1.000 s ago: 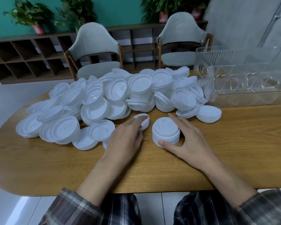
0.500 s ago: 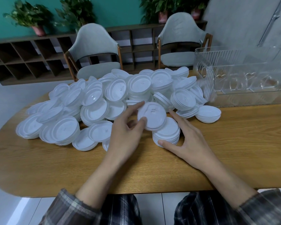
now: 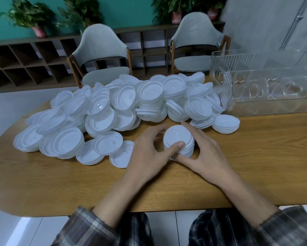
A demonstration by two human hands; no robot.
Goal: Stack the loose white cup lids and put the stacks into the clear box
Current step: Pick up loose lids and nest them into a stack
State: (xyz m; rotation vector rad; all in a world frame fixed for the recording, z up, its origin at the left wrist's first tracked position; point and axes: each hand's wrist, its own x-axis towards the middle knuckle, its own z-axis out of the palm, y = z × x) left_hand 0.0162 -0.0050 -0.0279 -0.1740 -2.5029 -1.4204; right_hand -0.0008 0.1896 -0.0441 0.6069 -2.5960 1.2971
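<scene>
Entry, head view. Change from half a second ago: your left hand (image 3: 147, 151) no longer holds a lid tilted in the air. That lid now lies flat as the top lid (image 3: 175, 134) of the stack (image 3: 180, 148). A second ago the same hand was down on the table beside the stack, taking that lid up.

Left hand grip: thumb laid straight on the near edge of the top lid, pressing down. The other fingers are loosely spread to the left of the stack, the forefinger reaching past its far side. You pinch nothing with this hand.

Right hand (image 3: 209, 153): unchanged in place. The forefinger runs along the far right side of the stack and the thumb lies against its near base, so the stack sits held between the two.

The stack stands upright on the wooden table (image 3: 255, 157), just in front of the pile of loose lids (image 3: 113, 110), which spreads left across the tabletop.

The clear box (image 3: 266, 89) sits at the far right of the table, well apart from the stack. Whether any lids lie inside it cannot be told through the ribbed wall.
</scene>
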